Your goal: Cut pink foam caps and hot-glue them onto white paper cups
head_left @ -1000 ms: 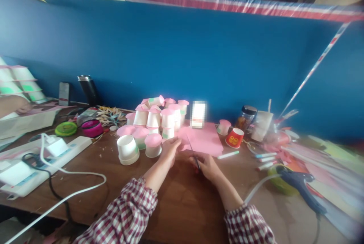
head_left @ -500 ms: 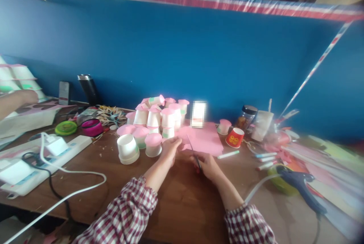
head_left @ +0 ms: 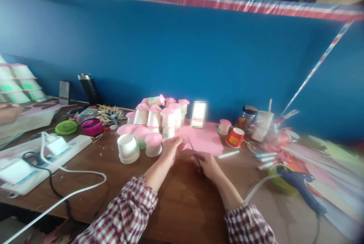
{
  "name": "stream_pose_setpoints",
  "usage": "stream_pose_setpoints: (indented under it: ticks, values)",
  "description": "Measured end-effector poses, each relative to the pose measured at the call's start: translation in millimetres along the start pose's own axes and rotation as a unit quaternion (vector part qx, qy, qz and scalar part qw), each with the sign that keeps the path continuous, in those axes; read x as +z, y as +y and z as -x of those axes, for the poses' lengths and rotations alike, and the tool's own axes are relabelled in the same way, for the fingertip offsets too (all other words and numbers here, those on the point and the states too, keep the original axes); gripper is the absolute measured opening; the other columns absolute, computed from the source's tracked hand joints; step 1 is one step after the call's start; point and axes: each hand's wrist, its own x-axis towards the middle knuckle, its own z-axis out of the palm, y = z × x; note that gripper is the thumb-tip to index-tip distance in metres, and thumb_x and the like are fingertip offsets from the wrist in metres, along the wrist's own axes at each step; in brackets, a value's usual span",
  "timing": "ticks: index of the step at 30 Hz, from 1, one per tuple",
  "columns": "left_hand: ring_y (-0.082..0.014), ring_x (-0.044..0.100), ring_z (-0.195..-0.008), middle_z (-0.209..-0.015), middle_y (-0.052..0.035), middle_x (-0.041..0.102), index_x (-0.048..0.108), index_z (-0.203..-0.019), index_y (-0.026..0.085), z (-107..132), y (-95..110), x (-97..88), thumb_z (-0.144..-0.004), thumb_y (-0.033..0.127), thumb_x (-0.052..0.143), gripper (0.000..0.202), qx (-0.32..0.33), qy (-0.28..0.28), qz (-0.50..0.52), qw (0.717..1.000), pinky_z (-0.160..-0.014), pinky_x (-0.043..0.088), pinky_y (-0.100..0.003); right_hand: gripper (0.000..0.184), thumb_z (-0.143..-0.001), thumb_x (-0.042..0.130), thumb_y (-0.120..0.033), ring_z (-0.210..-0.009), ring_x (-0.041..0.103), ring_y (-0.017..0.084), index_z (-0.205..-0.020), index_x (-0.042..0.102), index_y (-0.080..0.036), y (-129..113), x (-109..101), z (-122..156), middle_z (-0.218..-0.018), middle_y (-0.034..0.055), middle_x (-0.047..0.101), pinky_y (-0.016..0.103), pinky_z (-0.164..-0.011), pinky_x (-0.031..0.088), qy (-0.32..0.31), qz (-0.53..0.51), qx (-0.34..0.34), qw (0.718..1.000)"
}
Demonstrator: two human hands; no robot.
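Observation:
My left hand [head_left: 171,148] is closed, thumb and fingers pinching the near left edge of a pink sheet of paper [head_left: 209,139]. A pair of scissors [head_left: 190,142] is gripped in my right hand [head_left: 207,164], its blades pointing up and away over the paper. Whether the blades bite into the sheet is too small to tell. To the left of the sheet, white paper cups with pink paper discs on them [head_left: 154,117] are stacked in a pile. One plain white cup [head_left: 126,147] stands upside down in front of the pile.
A glue gun [head_left: 301,185] lies at the right near several markers [head_left: 265,156]. The red cup [head_left: 235,137] and lidded jar [head_left: 247,118] stand behind. At left are a power strip [head_left: 71,151] with cables and another person's hand [head_left: 10,113].
The scissors have shifted very slightly in my right hand, while my left hand stays put. At far left, the other person's hand has moved down and left, away from the stacked cups.

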Motion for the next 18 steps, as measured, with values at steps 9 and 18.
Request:
stream_pose_setpoints:
  ticks: [9, 18]
  values:
    - [-0.0112, 0.063, -0.064, -0.069, -0.0065, 0.067, 0.068, -0.071, 0.007, 2.7, 3.7, 2.6, -0.064, 0.014, 0.072, 0.011, -0.015, 0.0, 0.016, 1.0, -0.059, 0.052, -0.021, 0.031, -0.071, 0.067, -0.042, -0.038, 0.04, 0.008, -0.084, 0.067, -0.014, 7.3, -0.7, -2.7, -0.048, -0.0057, 0.046, 0.021, -0.04, 0.03, 0.005, -0.002, -0.001, 1.0]
    - [-0.0096, 0.062, -0.064, -0.07, -0.0062, 0.068, 0.068, -0.073, 0.008, -1.0, 5.8, 1.3, -0.065, 0.013, 0.068, 0.01, -0.012, 0.015, 0.022, 1.0, -0.059, 0.05, -0.019, 0.03, -0.07, 0.068, -0.037, -0.044, 0.05, 0.01, -0.09, 0.065, -0.014, 10.6, 0.5, -2.5, -0.053, -0.0039, 0.055, 0.023, -0.046, 0.04, -0.013, 0.012, 0.007, 1.0]
